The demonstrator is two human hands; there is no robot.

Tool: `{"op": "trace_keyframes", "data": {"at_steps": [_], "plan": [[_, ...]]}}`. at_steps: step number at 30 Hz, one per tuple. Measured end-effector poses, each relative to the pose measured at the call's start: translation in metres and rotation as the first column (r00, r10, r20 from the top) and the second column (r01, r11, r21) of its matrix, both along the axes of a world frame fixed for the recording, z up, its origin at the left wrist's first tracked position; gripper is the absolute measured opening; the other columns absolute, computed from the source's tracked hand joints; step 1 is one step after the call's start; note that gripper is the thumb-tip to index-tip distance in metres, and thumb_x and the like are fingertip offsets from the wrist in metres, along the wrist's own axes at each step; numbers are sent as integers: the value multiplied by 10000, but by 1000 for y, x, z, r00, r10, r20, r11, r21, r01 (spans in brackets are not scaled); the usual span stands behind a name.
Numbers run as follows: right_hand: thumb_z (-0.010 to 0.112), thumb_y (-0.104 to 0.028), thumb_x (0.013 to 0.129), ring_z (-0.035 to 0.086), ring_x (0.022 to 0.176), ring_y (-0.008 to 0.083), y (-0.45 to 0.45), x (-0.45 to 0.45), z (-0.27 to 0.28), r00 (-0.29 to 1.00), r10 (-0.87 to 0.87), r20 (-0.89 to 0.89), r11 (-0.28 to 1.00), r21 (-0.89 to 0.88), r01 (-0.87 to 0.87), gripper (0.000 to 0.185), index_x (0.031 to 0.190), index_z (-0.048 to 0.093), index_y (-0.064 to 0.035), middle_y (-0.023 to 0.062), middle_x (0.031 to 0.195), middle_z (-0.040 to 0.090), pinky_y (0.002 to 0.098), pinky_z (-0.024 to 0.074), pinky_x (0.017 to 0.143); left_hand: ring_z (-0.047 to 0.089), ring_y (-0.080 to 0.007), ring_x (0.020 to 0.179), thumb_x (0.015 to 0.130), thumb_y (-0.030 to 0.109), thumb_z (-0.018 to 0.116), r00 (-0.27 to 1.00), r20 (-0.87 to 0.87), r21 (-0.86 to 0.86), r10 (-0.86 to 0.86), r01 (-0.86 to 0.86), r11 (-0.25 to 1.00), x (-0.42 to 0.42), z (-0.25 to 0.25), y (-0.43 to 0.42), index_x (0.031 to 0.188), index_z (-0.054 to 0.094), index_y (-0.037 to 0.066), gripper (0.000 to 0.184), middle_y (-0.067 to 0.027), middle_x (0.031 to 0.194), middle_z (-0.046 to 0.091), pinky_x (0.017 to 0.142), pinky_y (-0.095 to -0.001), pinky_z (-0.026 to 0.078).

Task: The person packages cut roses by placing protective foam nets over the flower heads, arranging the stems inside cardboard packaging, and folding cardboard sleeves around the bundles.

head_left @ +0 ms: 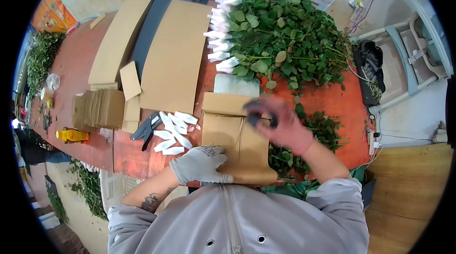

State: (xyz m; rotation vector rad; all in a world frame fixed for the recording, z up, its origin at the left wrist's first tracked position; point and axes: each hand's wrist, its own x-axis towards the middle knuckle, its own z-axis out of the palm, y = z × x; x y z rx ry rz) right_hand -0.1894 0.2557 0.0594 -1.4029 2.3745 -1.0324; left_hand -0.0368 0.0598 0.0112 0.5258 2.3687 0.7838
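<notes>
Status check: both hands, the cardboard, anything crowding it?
Gloved left hand on cardboard. Right hand gripping blurred dark object near its upper right. Leafy stems close by its right edge.

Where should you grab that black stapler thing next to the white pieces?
Probably by the splayed handles, coming from the person's near left side. The black stapler-like tool lies with those long arms spread that way, while its joined end points away, close beside the white pieces.

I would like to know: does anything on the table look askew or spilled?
A small cardboard piece lies askew beside the large cardboard sheet, its edges out of line with it. No liquid spill shows.
</notes>
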Motion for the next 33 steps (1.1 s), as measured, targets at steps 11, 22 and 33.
{"op": "trace_keyframes", "data": {"at_steps": [11, 22, 33], "plan": [[606, -234, 768, 513, 1095, 307, -81, -239, -84, 792, -237, -563, 929, 107, 354, 434, 1183, 530, -132, 115, 1194, 547, 418, 399, 954, 612, -324, 985, 877, 511, 441, 996, 21, -74, 84, -82, 994, -12, -10, 6, 1017, 628, 57, 511, -150, 1056, 629, 869, -412, 473], [502, -199, 809, 433, 1180, 343, -123, -284, -125, 745, -156, -649, 656, 495, 569, 521, 1314, 442, -87, 124, 1239, 506, 460, 328, 1006, 629, -306, 935, 857, 469, 513, 972, -87, 53, 219, -215, 975, 13, -42, 4, 1141, 593, 59, 505, -132, 1116, 617, 779, -413, 493], [682, -286, 731, 487, 1209, 247, -59, -273, -22, 778, -398, -486, 791, 247, 559, 586, 1263, 516, -104, 103, 1288, 538, 341, 309, 1080, 623, -335, 893, 865, 408, 511, 934, -83, 141, 348, -335, 932, 4, -29, 5, 1162, 582, 47, 473, -172, 983, 648, 777, -419, 490]]}}
